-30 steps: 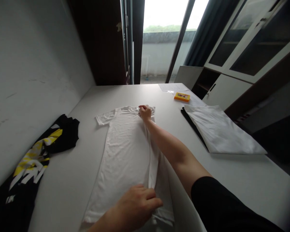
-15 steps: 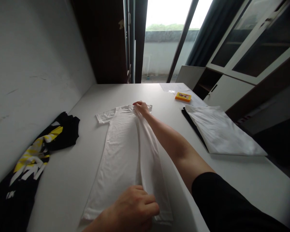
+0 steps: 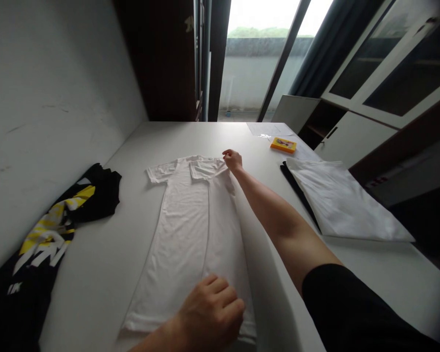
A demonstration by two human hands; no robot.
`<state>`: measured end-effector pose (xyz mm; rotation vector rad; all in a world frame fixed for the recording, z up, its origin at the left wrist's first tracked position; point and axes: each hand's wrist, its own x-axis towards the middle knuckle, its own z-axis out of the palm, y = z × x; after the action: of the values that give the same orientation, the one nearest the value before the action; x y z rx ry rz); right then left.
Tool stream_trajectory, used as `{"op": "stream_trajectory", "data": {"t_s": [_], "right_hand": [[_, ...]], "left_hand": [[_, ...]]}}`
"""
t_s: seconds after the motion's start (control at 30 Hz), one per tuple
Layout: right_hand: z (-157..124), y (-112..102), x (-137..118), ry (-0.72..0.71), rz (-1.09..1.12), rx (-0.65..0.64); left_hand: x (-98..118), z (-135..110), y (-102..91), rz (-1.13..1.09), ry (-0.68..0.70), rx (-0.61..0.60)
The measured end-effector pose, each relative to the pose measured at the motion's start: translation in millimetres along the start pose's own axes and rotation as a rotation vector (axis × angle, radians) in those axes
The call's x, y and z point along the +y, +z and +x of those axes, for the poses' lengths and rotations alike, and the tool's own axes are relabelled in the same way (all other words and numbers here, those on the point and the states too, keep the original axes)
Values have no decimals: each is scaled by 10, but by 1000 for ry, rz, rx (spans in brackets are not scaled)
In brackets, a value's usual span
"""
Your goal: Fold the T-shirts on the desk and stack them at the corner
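Observation:
A white T-shirt (image 3: 185, 220) lies lengthwise on the white table, its hem toward me. Its right side is folded over the body, and that sleeve rests on the upper part, pointing left. The other sleeve sticks out at the far left. My right hand (image 3: 233, 160) reaches to the far right shoulder corner, fingers pinched on the shirt. Close to me, my left hand (image 3: 214, 313) is closed at the hem end, over the folded part; its fingertips are hidden from view, seemingly with shirt fabric in them.
At left, against the wall, lies a black garment (image 3: 99, 195) with yellow and white print. Folded white cloth (image 3: 346, 200) sits on black cloth at right. Beyond it are an orange-yellow box (image 3: 283, 145) and papers (image 3: 267, 129). Cabinets stand behind the table's right edge.
My right hand has moved right, from near the collar to the folded shoulder edge. The folded sleeve now lies flat and visible on the shirt. My left hand stays near the hem.

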<state>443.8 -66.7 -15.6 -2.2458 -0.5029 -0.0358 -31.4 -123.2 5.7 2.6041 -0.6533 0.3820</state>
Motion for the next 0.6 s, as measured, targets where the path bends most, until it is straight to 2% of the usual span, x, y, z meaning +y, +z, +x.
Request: {"op": "stream_trajectory", "data": {"t_s": [0.13, 0.33, 0.53, 0.6], "right_hand": [[72, -54, 282, 54, -204, -49], [306, -81, 489, -50, -362, -210], [510, -107, 547, -58, -433, -297], [526, -111, 541, -74, -463, -307]], "left_hand": [[-26, -22, 204, 61, 93, 31], [-112, -100, 321, 215, 195, -42], [-133, -96, 464, 174, 255, 110], [-135, -98, 494, 145, 271, 121]]}}
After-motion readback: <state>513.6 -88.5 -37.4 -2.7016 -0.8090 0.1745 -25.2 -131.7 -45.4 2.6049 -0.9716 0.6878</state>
